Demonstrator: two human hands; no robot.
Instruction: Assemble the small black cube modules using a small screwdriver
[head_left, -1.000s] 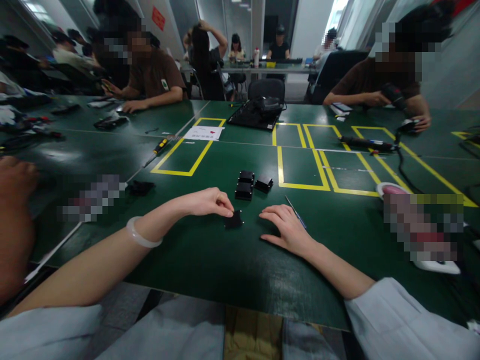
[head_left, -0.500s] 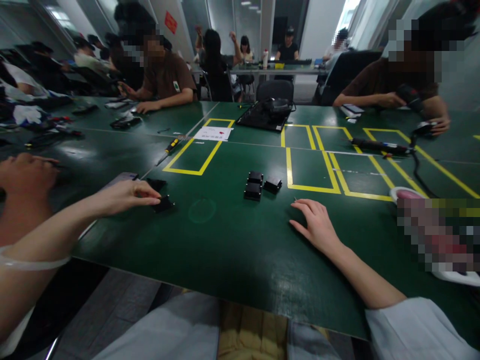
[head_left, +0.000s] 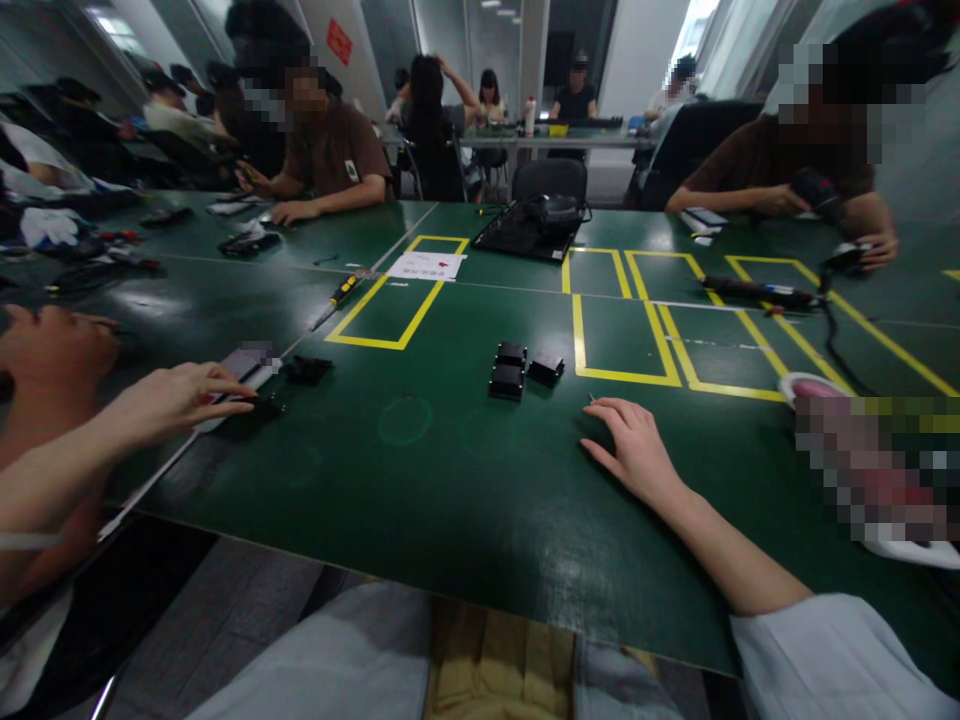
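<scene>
"What's your left hand (head_left: 176, 395) doing over at the left of the frame?"

"Your grip there is nearly closed, thumb and fingers on a small dark piece (head_left: 270, 404), low over the green surface (head_left: 450, 500)! A phone (head_left: 251, 362) lies partly behind your fingers, and a black part (head_left: 308, 369) sits near the piece, just up and to the right."

"And your right hand (head_left: 634, 450)?"

"Right of centre, thumb well apart from loosely curved fingers, so that grip is open. A thin tip (head_left: 591, 397) peeks out by your fingertips; I can't tell whether you're touching it."

"Mid-frame?"

"Three black blocks (head_left: 507, 381), close together, up and left of your right hand! A yellow-and-black screwdriver (head_left: 345, 290) lies left of centre, and another person's hand (head_left: 60, 345) is at the left edge."
</scene>
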